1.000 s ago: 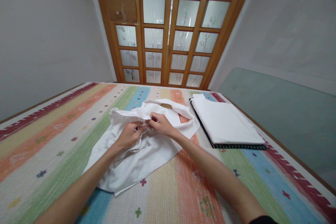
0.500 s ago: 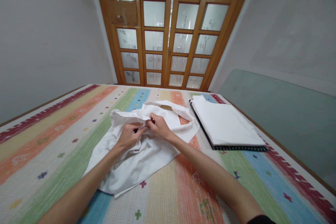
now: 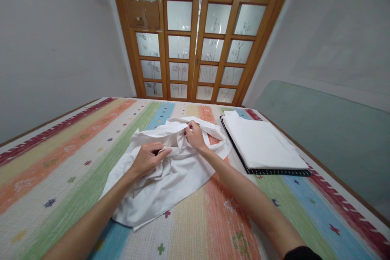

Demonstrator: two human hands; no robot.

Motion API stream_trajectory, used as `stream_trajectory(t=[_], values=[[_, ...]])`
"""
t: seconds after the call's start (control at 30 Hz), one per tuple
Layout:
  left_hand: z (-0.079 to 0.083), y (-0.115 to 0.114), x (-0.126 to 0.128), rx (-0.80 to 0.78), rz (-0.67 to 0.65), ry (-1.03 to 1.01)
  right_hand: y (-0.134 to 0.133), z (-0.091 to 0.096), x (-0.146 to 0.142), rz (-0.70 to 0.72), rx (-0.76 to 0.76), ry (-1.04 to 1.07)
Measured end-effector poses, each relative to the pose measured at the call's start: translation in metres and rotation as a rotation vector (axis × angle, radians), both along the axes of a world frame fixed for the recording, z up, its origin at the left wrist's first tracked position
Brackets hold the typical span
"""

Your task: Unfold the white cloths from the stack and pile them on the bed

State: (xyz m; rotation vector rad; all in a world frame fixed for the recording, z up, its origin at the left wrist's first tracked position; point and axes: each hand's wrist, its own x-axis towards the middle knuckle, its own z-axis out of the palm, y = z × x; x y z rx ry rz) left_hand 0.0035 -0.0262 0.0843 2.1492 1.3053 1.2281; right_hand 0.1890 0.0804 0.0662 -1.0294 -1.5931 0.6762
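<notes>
A white shirt [image 3: 185, 180] lies crumpled on the patterned cloth in front of me, its collar-like band toward the right. My left hand [image 3: 148, 158] is closed on a fold of it near the middle, thumb against the fingers. Farther right and higher up, my right hand [image 3: 194, 135] pinches another part of the fabric close to the band. Between the two hands the fabric is drawn up in creases. The fingertips of the right hand are partly hidden.
To the right is a folded white cloth [image 3: 265, 142] on top of a dark folded cloth [image 3: 278, 172]. A striped, colourful tablecloth [image 3: 189, 235] covers the surface. Beyond it stand wooden doors with glass panes [image 3: 195, 44]. A pale green panel [image 3: 323, 130] leans along the right wall.
My right hand has moved right and away from my left hand, to the shirt's band. The left hand stays nearly in place, and the fabric between them has spread.
</notes>
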Motion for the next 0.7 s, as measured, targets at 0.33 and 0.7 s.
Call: stream_trajectory(t=[0.33,0.7], values=[[0.036,-0.001,-0.01,0.017,0.269,-0.127,-0.011,0.031,0.02,0.131,-0.143,0.125],[0.036,0.039,-0.032,-0.065,0.661,-0.545,-0.049,0.032,0.024,0.848,-0.102,-0.882]])
